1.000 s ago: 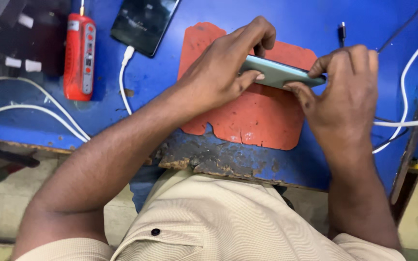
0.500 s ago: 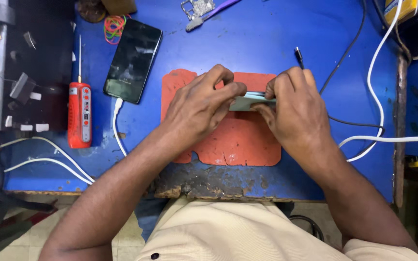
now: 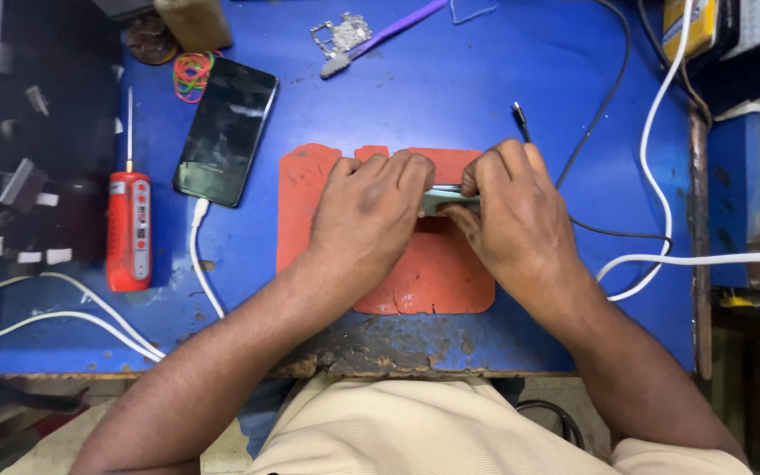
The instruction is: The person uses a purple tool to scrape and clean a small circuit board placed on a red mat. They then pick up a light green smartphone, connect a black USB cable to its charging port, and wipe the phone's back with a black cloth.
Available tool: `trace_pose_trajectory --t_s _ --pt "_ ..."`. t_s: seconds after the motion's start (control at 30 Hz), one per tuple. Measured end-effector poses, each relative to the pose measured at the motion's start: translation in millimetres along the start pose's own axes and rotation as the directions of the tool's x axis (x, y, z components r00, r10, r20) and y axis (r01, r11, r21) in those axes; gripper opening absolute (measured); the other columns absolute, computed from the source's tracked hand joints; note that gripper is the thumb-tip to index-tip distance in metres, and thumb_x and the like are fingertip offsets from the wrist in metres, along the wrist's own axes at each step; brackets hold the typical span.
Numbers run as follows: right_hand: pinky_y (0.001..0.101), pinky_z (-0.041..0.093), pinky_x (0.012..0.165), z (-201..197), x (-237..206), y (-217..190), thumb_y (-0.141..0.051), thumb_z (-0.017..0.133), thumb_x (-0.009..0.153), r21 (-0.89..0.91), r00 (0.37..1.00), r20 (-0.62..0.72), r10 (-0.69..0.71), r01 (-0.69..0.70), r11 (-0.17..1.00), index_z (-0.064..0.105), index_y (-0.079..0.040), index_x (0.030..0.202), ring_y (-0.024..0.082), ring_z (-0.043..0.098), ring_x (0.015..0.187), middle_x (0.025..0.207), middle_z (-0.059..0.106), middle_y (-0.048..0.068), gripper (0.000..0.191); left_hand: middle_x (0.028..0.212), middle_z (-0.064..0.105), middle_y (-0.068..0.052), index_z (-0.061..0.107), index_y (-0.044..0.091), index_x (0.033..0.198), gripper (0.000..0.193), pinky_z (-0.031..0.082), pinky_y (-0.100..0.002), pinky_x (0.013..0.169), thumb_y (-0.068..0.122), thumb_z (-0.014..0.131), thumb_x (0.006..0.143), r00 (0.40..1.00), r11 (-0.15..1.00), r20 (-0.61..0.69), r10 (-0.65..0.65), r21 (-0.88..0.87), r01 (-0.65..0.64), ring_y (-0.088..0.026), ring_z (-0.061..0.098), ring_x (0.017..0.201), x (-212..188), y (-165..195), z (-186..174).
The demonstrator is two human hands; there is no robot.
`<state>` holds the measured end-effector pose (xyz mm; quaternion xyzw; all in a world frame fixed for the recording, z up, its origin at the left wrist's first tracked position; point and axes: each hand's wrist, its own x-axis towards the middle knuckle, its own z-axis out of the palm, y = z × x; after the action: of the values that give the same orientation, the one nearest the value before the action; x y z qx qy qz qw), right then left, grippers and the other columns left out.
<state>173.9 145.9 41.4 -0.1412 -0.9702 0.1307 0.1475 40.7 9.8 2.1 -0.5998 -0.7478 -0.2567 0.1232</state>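
The person wore a beige ribbed shirt (image 3: 433, 431), its fine lines running across the chest at the bottom of the view. Both forearms were bare to the elbow, no sleeves showing. The left hand (image 3: 367, 215) and right hand (image 3: 512, 220) carried no rings, watch or gloves.

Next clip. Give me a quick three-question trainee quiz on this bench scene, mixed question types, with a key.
1. True or false: both the left hand and the right hand grip the slim pale-green phone-like device.
2. What lies under the hands? A) orange-red rubber mat B) white cloth C) metal tray
3. Which tool lies left of the black smartphone plugged into a white cable?

Key
1. True.
2. A; the mat lies on the blue bench top.
3. The red electric screwdriver.
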Motion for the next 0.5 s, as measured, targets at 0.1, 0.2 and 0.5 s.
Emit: trace_pose_trajectory --t_s 0.1,0.2,0.5 --pt "0.0471 0.048 0.08 1 0 5 -0.006 0.088 0.07 0.051 1.0 0.007 -0.014 0.014 0.999 0.057 -0.002 0.098 0.04 0.056 0.097 0.103 0.056 0.017 0.041 0.091 0.061 -0.002 0.057 0.01 0.1 0.013 0.042 -0.037 0.071 0.012 0.064 0.089 1.0 0.997 0.014 -0.002 0.072 0.001 -0.018 0.062 0.082 1 2 4" --pt "0.0453 0.049 0.078 -1 2 21 -0.016 0.093 0.07 0.141 0.992 -0.008 -0.126 0.126 0.982 0.06 -0.001 0.095 0.038 0.059 0.092 0.097 0.059 0.015 0.044 0.089 0.062 -0.002 0.056 0.011 0.098 0.013 0.041 -0.038 0.067 0.012 0.064 0.088 0.999 0.995 0.036 -0.025 0.093 0.021 -0.019 0.062 0.08 3 2 5" --pt "0.0284 0.055 0.081 -47 6 150 0.002 0.076 0.101 0.005 0.729 -0.423 0.539 -0.592 0.806 0.065 0.0 0.105 0.011 0.066 0.092 0.102 0.068 0.007 0.013 0.086 0.062 -0.001 0.056 0.011 0.099 0.016 0.04 -0.039 0.066 0.009 0.066 0.088 0.998 0.999 0.043 -0.04 -0.006 0.04 -0.019 0.062 0.08 5 0 2"
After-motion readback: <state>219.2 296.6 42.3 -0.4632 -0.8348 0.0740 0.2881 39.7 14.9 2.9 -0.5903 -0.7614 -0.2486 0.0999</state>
